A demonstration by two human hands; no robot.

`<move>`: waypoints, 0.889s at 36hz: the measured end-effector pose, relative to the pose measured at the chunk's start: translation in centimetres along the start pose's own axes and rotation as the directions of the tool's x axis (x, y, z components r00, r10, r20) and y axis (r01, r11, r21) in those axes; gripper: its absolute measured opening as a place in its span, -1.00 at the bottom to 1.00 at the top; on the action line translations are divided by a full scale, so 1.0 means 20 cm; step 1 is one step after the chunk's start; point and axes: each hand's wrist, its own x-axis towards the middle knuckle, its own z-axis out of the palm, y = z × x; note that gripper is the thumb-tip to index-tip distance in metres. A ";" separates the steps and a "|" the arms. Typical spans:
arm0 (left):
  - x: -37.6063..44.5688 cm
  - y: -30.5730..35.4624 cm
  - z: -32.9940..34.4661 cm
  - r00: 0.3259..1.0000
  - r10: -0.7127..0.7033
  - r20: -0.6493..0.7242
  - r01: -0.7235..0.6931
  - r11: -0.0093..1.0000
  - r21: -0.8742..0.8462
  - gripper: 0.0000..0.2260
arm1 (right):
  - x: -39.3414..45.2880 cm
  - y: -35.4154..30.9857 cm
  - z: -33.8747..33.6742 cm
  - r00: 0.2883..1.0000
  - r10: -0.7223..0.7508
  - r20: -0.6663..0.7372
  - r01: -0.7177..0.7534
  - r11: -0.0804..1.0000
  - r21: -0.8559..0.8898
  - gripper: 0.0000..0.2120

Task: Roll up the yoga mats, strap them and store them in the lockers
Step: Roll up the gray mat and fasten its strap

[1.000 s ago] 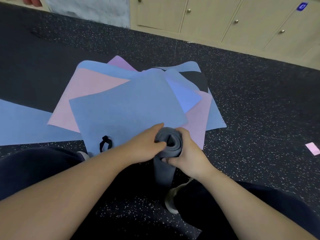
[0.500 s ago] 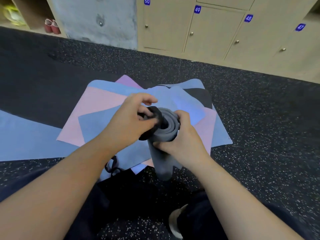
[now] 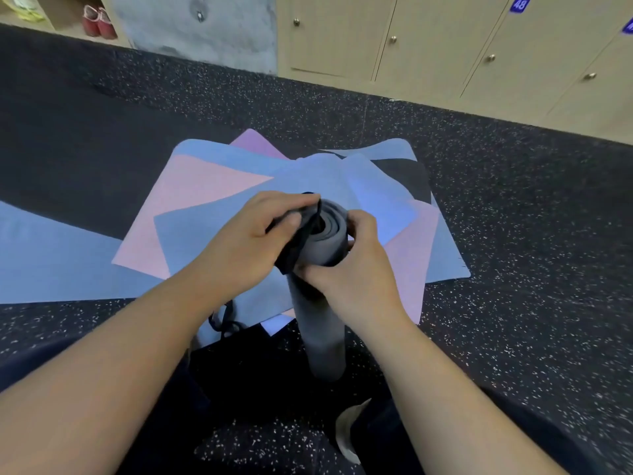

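One mat is rolled so far, and the rest lie flat; at the far left edge of the floor (image 3: pixel 513 234) a blue mat (image 3: pixel 51 255) stretches out unrolled, and beside it a loose pile (image 3: pixel 212 200) of pink, blue, purple and black mats overlaps toward the floor's middle, none of them touched; a spare black strap (image 3: pixel 224 322) lies on the pile's near edge, just under the left forearm. Moving right, the left hand (image 3: pixel 253 241) has its fingers curled and pinches a black strap (image 3: pixel 301 234), pulling it over the top end of the grey roll (image 3: pixel 322 303); the strap sits at the rim of that end, and I judge it only partly on, not yet slid down the roll. The roll stands nearly upright on the floor in front of the person, its lower end down between the knees; the right hand (image 3: pixel 352 279) is wrapped round it just below the top, gripping it to keep the coil tight. Further right and along the back wall stand the lockers (image 3: pixel 445 39), every door in view closed and well apart from the roll. So the rolling of one mat looks done, strapping is under way, and storing it, plus everything for the pile, is left.
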 end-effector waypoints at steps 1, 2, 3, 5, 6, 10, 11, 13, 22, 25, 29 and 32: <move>0.01 -0.01 0.00 1.000 -0.010 0.003 0.010 1.000 -0.017 -0.62 | 0.00 0.00 0.00 1.000 0.006 -0.003 -0.006 1.000 0.003 -0.39; 0.02 -0.02 -0.01 1.000 -0.027 0.006 0.027 0.999 -0.045 -0.59 | 0.01 0.00 0.01 1.000 0.012 -0.004 -0.012 1.000 0.005 -0.39; 0.02 -0.02 -0.01 0.999 -0.044 0.012 0.045 0.995 -0.085 -0.58 | 0.01 -0.01 0.01 1.000 0.013 -0.003 -0.013 1.000 0.010 -0.39; 0.03 -0.04 -0.03 0.995 -0.091 0.034 0.095 0.981 -0.169 -0.61 | 0.02 -0.01 0.01 1.000 0.009 0.008 -0.009 1.000 0.022 -0.39; 0.03 -0.04 -0.03 0.992 -0.122 0.041 0.128 0.970 -0.209 -0.64 | 0.02 -0.02 0.01 1.000 0.008 0.017 -0.009 1.000 0.023 -0.39; 0.02 -0.07 -0.06 0.968 -0.253 0.010 0.240 0.906 -0.350 -0.75 | 0.04 -0.02 0.04 0.999 -0.009 0.052 0.010 1.000 -0.019 -0.41; 0.01 -0.07 -0.07 0.958 -0.287 0.013 0.270 0.882 -0.386 -0.76 | 0.04 -0.02 0.05 0.998 -0.020 0.053 0.021 0.999 -0.028 -0.41; -0.02 -0.07 -0.10 0.941 -0.337 0.035 0.318 0.841 -0.439 -0.77 | 0.05 -0.02 0.07 0.998 -0.037 0.058 0.040 0.998 -0.043 -0.42; -0.04 -0.04 -0.21 0.935 -0.317 0.161 0.353 0.881 -0.316 -0.53 | 0.06 -0.06 0.07 0.991 -0.068 0.114 0.073 0.997 -0.040 -0.39; -0.02 -0.04 -0.20 0.950 -0.268 0.161 0.306 0.907 -0.291 -0.47 | 0.06 -0.05 0.06 0.990 -0.082 0.115 0.085 0.996 -0.018 -0.40; 0.01 -0.09 -0.18 0.972 -0.196 0.133 0.225 0.940 -0.256 -0.46 | 0.06 -0.03 0.04 0.988 -0.100 0.117 0.101 0.995 0.000 -0.43; 0.02 -0.12 -0.18 0.982 -0.085 0.169 0.107 0.986 -0.127 -0.42 | 0.06 -0.02 0.08 0.989 -0.102 0.112 0.105 0.994 -0.021 -0.46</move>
